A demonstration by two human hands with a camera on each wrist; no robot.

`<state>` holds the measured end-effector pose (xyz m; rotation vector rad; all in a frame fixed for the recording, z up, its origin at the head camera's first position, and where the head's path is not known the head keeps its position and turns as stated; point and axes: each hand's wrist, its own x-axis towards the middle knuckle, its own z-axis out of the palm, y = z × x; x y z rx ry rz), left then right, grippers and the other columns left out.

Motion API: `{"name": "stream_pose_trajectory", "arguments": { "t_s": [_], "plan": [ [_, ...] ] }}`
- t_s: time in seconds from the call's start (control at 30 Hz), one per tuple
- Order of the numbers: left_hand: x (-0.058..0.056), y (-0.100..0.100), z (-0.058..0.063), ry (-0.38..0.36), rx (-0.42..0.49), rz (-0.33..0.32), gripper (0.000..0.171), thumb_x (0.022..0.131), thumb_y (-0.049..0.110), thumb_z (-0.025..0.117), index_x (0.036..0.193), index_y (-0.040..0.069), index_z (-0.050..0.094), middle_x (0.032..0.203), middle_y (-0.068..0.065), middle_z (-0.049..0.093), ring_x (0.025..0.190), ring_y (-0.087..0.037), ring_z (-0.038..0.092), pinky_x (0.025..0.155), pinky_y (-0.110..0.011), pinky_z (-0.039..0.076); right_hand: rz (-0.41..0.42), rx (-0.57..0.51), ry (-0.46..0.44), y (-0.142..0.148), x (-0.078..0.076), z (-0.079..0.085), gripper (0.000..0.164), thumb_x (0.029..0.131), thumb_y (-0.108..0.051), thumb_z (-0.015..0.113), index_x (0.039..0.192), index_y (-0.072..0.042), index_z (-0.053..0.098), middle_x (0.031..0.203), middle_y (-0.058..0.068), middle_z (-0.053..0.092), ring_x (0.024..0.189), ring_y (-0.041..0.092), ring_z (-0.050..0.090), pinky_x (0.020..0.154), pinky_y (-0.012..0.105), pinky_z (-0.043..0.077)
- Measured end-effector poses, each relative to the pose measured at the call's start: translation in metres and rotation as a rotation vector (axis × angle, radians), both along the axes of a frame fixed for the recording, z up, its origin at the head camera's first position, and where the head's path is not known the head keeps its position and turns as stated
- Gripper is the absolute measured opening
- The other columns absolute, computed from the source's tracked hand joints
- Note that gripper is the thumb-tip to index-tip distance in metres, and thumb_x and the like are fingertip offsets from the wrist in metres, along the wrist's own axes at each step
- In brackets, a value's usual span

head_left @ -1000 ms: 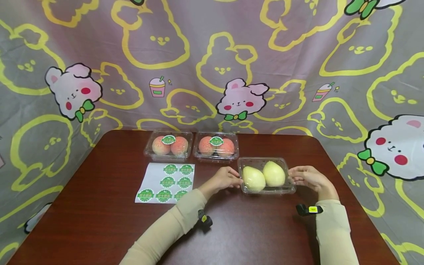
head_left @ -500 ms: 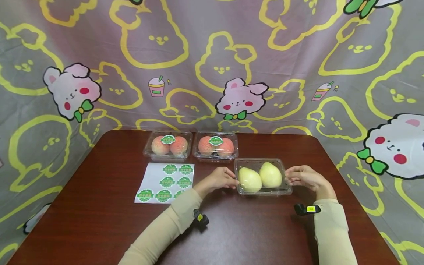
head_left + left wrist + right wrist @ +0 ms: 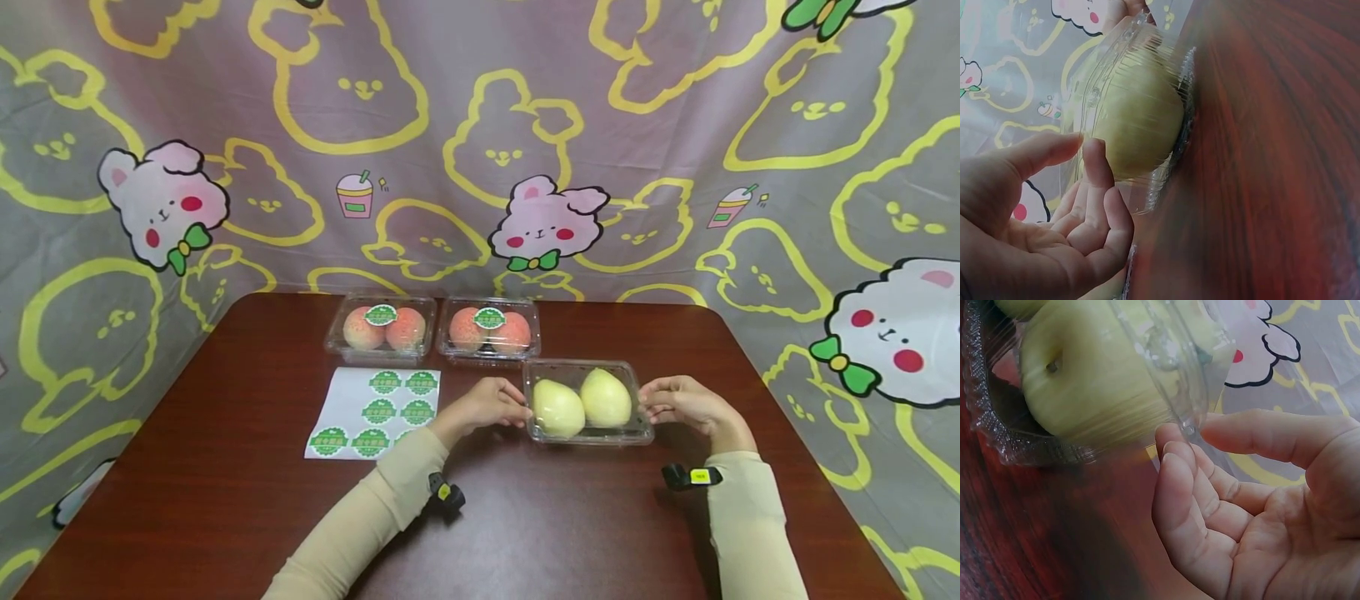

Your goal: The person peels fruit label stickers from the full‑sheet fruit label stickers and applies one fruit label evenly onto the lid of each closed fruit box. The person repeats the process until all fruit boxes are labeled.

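A clear plastic clamshell box (image 3: 588,437) with two pale yellow-green pears (image 3: 606,398) inside lies between my hands. My left hand (image 3: 487,407) pinches the rim at its left end, thumb on top and fingertips below, as the left wrist view shows. At the opposite end my right hand (image 3: 693,408) pinches the rim in the same way, its fingertips (image 3: 1175,464) curled under the edge. The lid is down over the fruit and carries no sticker. In both wrist views the pears (image 3: 1141,112) press close to the ribbed walls.
Two more clear boxes of peaches, one at the left (image 3: 381,354) and one at the right (image 3: 489,354), stand behind, each with a green round sticker on its lid. A white sheet (image 3: 345,400) of green stickers lies left of my hand. A patterned curtain (image 3: 420,175) hangs behind the table.
The box of pears has slid a little to the left, with both hands moving along with it. The peach boxes and the sticker sheet have stayed in place.
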<state>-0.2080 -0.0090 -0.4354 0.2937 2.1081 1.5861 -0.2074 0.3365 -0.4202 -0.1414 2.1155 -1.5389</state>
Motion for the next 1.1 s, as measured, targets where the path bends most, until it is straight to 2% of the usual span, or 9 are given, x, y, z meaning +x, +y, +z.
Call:
{"name": "stream_pose_trajectory", "arguments": {
  "t_s": [0.37, 0.67, 1.1],
  "plan": [
    [-0.003, -0.017, 0.003, -0.016, -0.037, -0.05, 0.026, 0.084, 0.006, 0.071, 0.103, -0.006, 0.057, 0.09, -0.025, 0.073, 0.062, -0.007, 0.064, 0.071, -0.032, 0.059, 0.049, -0.01, 0.011, -0.012, 0.001, -0.002, 0.01, 0.095, -0.008, 0.052, 0.099, 0.0, 0.058, 0.081, -0.008, 0.066, 0.074, 0.005, 0.064, 0.071, 0.022, 0.057],
    [-0.007, -0.03, 0.006, -0.01, -0.077, -0.086, 0.025, 0.084, 0.008, 0.071, 0.101, -0.006, 0.058, 0.085, -0.02, 0.073, 0.063, -0.008, 0.064, 0.074, -0.035, 0.058, 0.061, -0.033, 0.006, -0.023, 0.001, -0.001, 0.007, 0.094, -0.007, 0.053, 0.095, -0.001, 0.057, 0.078, -0.007, 0.062, 0.072, 0.005, 0.062, 0.069, 0.022, 0.056],
    [-0.008, -0.044, 0.01, 0.036, -0.128, -0.092, 0.021, 0.084, 0.007, 0.071, 0.097, -0.005, 0.059, 0.081, -0.018, 0.073, 0.065, -0.01, 0.067, 0.067, -0.028, 0.055, 0.056, -0.036, 0.014, -0.04, 0.002, -0.002, 0.006, 0.093, -0.005, 0.053, 0.094, 0.0, 0.056, 0.077, -0.005, 0.062, 0.07, 0.006, 0.061, 0.067, 0.022, 0.055]
  ]
}}
